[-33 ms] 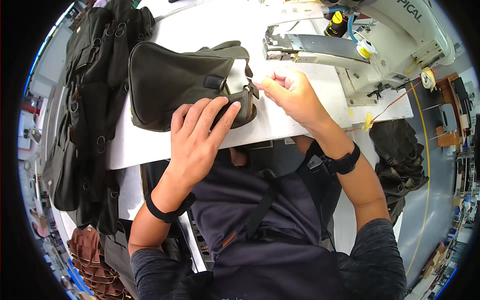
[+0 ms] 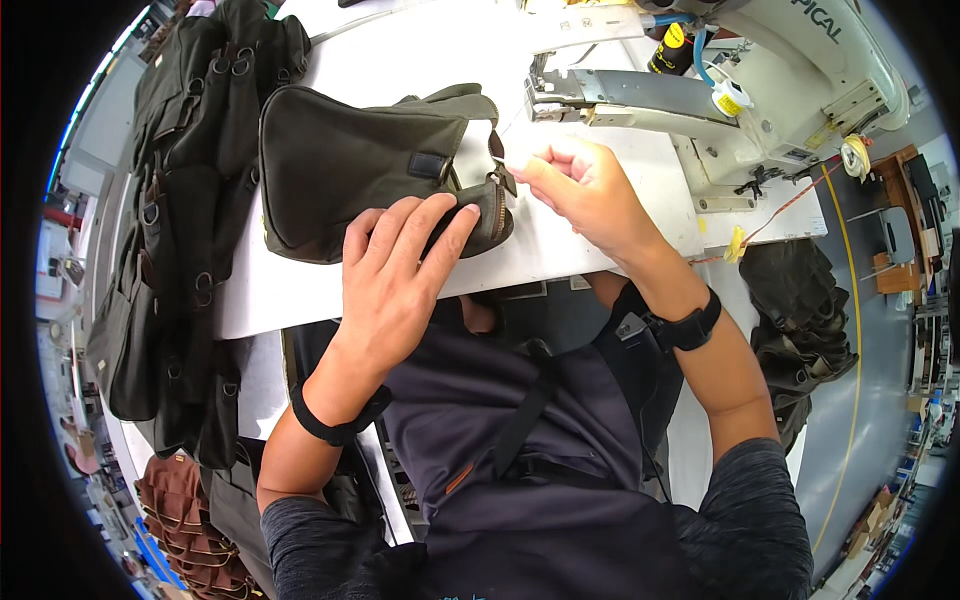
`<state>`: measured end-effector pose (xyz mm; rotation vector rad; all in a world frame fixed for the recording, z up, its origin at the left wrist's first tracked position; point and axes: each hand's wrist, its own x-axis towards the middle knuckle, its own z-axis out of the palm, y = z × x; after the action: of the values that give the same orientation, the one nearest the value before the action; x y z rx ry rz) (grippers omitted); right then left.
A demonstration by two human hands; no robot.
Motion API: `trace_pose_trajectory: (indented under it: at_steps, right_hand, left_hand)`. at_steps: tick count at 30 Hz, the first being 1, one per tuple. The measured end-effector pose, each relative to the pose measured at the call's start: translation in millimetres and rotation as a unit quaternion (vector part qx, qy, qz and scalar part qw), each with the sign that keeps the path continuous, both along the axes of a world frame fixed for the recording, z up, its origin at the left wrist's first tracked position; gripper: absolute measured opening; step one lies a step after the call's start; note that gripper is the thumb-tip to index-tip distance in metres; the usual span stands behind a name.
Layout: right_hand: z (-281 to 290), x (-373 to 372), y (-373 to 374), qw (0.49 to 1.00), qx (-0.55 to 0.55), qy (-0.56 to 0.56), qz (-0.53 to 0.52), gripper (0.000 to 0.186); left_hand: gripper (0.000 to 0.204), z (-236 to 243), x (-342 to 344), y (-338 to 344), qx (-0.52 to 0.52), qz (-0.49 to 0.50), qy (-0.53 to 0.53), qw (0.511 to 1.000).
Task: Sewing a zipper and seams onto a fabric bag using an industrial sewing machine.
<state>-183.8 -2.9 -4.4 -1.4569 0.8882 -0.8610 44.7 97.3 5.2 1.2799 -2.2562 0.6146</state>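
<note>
A dark olive fabric bag (image 2: 345, 160) lies on the white table, with a small dark patch (image 2: 428, 165) on its side and a brass-toothed zipper (image 2: 499, 210) at its right end. My left hand (image 2: 400, 260) holds the bag's near right part, its fingers laid over the fabric and its thumb hidden. Just right of the zipper end, beside a short strap tab, my right hand (image 2: 575, 185) is closed in a pinch. Whatever sits between its fingertips is too small to make out.
A white sewing machine (image 2: 800, 100) with a long arm (image 2: 640, 90) stands at the right, over the table (image 2: 300, 290). More dark bags (image 2: 180, 200) are heaped at the left, and others (image 2: 795, 310) hang at the right. Brown bags (image 2: 185, 510) lie at the lower left.
</note>
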Motion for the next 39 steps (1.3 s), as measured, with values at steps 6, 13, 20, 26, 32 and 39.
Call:
trace_pose_trajectory:
  at_steps: [6, 13, 20, 26, 32, 39]
  right_hand:
    - [-35.1, -56.0, -26.0, 0.981, -0.157, 0.087, -0.074, 0.019]
    - [-80.5, -97.6, -46.2, 0.929, -0.203, 0.202, -0.233, 0.031]
    - [-73.3, -95.3, -40.3, 0.932, -0.180, 0.218, -0.228, 0.027]
    - [-76.2, -94.3, -38.4, 0.941, -0.194, 0.180, -0.213, 0.027]
    - [-75.9, -93.8, -40.7, 0.946, -0.175, 0.178, -0.208, 0.026]
    - [-81.7, -95.9, -42.7, 0.948, -0.174, 0.173, -0.204, 0.025]
  left_hand:
    - [0.050, 11.6, -17.3, -14.8, 0.125, 0.012, -0.014, 0.992]
    - [0.059, 98.2, 53.9, -50.1, -0.027, 0.047, 0.283, 0.957]
    - [0.087, 68.3, 84.0, 19.9, 0.009, 0.142, 0.211, 0.967]
    - [0.098, 51.9, 125.9, 57.3, -0.010, 0.188, 0.074, 0.979]
    - [0.046, 77.8, 144.3, 71.4, 0.099, 0.151, 0.425, 0.887]
    - [0.052, 96.7, 187.2, 3.3, 0.123, 0.226, 0.443, 0.859]
